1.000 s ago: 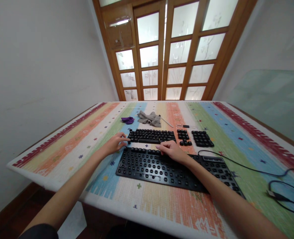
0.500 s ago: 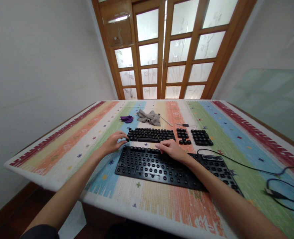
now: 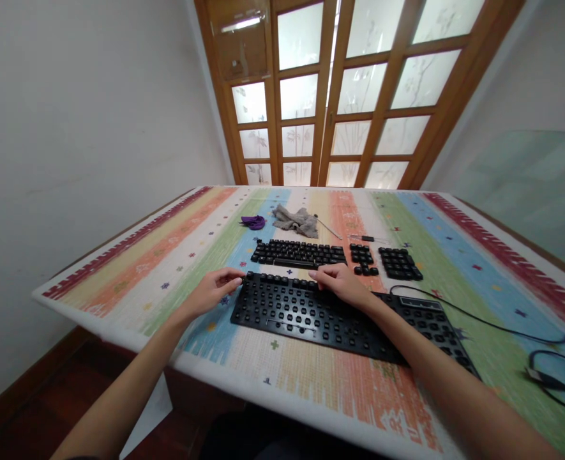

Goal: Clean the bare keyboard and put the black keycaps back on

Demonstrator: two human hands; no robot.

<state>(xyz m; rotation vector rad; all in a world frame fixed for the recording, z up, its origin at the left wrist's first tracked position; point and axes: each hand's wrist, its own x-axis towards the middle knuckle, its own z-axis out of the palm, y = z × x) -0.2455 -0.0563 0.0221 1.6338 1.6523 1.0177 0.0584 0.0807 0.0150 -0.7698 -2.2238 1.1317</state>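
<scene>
- left hand [image 3: 212, 291] at the keyboard's [image 3: 301, 316] 9 o'clock corner, fingers curled; can't tell if it's gripping
- right hand [image 3: 342, 284] loosely open, resting on its 12 o'clock edge
- loose keycaps [image 3: 299, 253] just beyond, 12 o'clock

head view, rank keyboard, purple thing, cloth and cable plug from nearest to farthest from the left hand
1. Keyboard: at the fingertips of the left hand, just to its right.
2. Purple thing: farther back on the table, slightly right.
3. Cloth: at the back, to the right of the purple thing.
4. Cable plug: far right, near the table edge.
</scene>
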